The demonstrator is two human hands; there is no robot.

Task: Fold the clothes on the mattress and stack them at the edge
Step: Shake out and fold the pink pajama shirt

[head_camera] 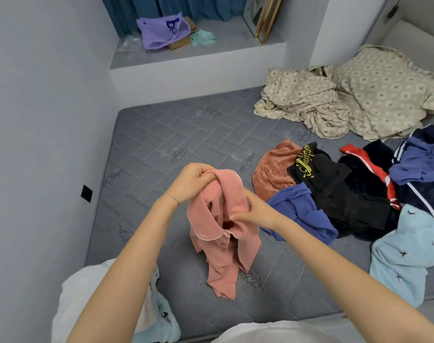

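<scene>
Your left hand (193, 180) grips the salmon-pink collared shirt (223, 256) at its top. Your right hand (254, 214) pinches it at 4 o'clock from the left, and its length hangs toward 6 over the grey quilted mattress (149, 144).

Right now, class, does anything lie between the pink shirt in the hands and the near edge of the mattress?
Nothing visible does. The left hand and right hand hold the pink shirt over bare mattress reaching the near edge; a light blue garment lies aside, left.
</scene>
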